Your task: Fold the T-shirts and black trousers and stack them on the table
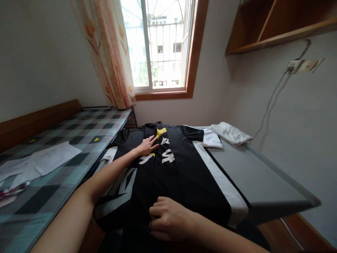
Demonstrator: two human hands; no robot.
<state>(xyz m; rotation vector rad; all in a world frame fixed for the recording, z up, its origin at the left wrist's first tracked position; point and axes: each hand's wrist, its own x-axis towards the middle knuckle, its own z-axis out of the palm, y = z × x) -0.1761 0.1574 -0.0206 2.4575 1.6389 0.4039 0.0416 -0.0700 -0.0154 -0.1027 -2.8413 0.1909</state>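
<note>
A black short-sleeved shirt (195, 175) with white side panels and white and yellow print lies spread on a grey table. My left hand (147, 145) rests on its upper part beside the yellow print, fingers spread, palm down. Near the shirt's lower edge, my right hand (170, 218) is curled with its fingers bent inward. Whatever the right fingers hold, perhaps the fabric, is hidden from view.
On the left is a bed (52, 161) with a checked cover and loose papers (56, 158). A folded white cloth (231, 133) sits at the back right of the grey table (265, 175). Overhead on the right hangs a wooden shelf (284, 35).
</note>
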